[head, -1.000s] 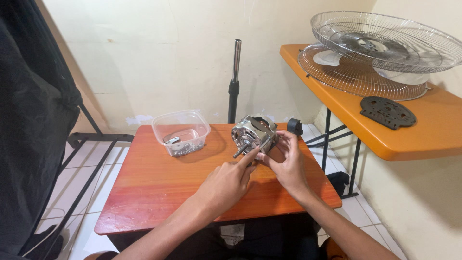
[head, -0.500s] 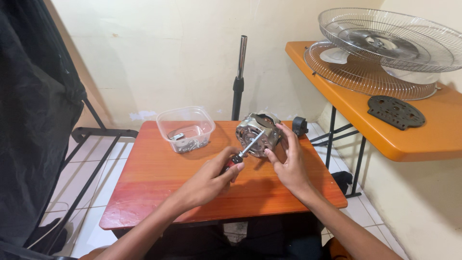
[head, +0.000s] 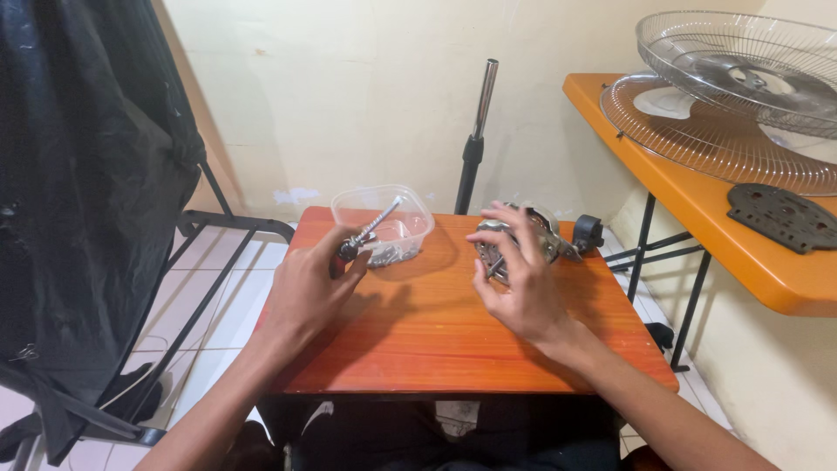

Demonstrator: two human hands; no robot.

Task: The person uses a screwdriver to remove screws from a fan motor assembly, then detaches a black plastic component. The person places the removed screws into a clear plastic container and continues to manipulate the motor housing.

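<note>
Sat on a small orange tabletop [head: 436, 340], with bare wood open toward the near edge and both hands working in the far half. Left hand [head: 309, 288] clenched around the dark end of a long metal shaft [head: 370, 233], held just left of the clear plastic tub [head: 384, 222] and partly over its rim; long axis slanted, far tip pointing up and to the right, away from the body. Right hand [head: 519, 279] wrapped over a metal fan motor [head: 523, 244], fingers curled on its top and near side, grasping it where it rested well right of the tub, near the tabletop's far right corner. Small dark metal bits lay in the bottom of the tub. Behind the tub and motor, a dark upright pole [head: 475, 139] against the wall. Right of the tub and beyond the tabletop edge, a higher orange shelf [head: 697, 209] carrying wire fan guards [head: 732, 96] and a dark round plate [head: 785, 216]. Left of the tub, a black cloth [head: 87, 174] hung over a metal frame, crowding that side.
</note>
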